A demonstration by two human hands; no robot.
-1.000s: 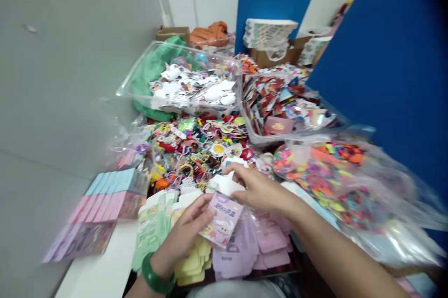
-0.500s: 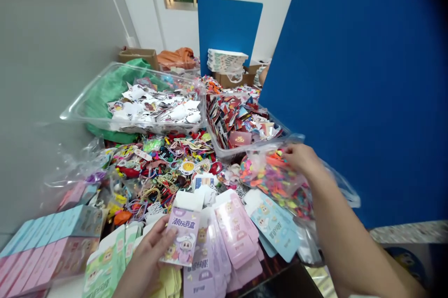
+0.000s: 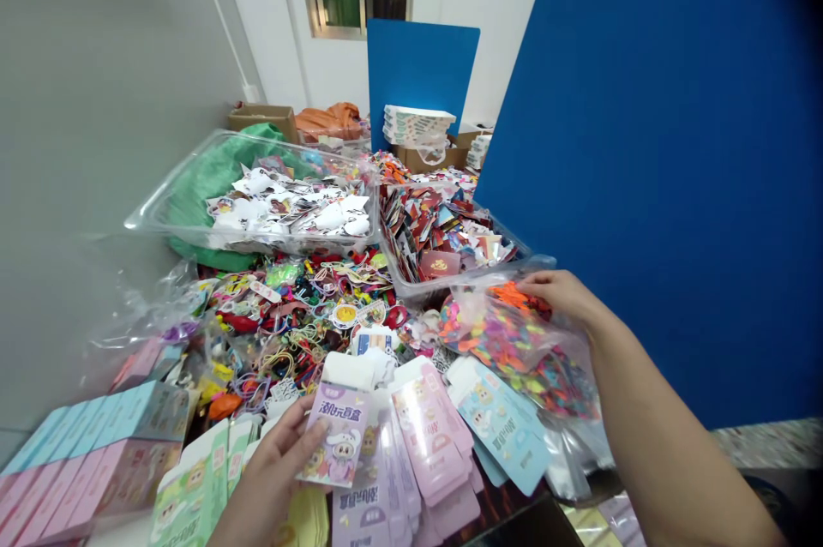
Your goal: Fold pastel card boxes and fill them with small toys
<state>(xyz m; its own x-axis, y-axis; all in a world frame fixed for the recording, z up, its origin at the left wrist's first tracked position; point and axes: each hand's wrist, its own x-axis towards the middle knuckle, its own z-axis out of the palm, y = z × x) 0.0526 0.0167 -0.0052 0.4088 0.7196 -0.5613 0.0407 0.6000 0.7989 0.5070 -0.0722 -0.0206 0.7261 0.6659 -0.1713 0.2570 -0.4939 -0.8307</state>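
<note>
My left hand (image 3: 283, 461) grips a small purple box (image 3: 339, 435) with a cartoon figure on its front; its white top flap stands up. My right hand (image 3: 559, 294) is at the mouth of a clear plastic bag (image 3: 507, 341) full of small bright pieces. Its fingers are closed, with the tips at orange pieces (image 3: 514, 297) near the top, and what they pinch is hidden. Under and beside the held box lie flat purple boxes (image 3: 379, 495), pink boxes (image 3: 428, 427) and blue boxes (image 3: 501, 418).
Green boxes (image 3: 193, 478) and stacked pink-and-blue boxes (image 3: 122, 453) stand at the left. Behind lie a heap of hair ties and trinkets (image 3: 302, 315), a clear tray (image 3: 173, 230) of white cut-outs and a tray (image 3: 411, 285) of red cards. A blue panel (image 3: 643, 187) rises at right.
The view has tilted up slightly. My right hand has shifted a little at the bag's mouth, where more orange pieces now show. My left hand still holds the purple box.
</note>
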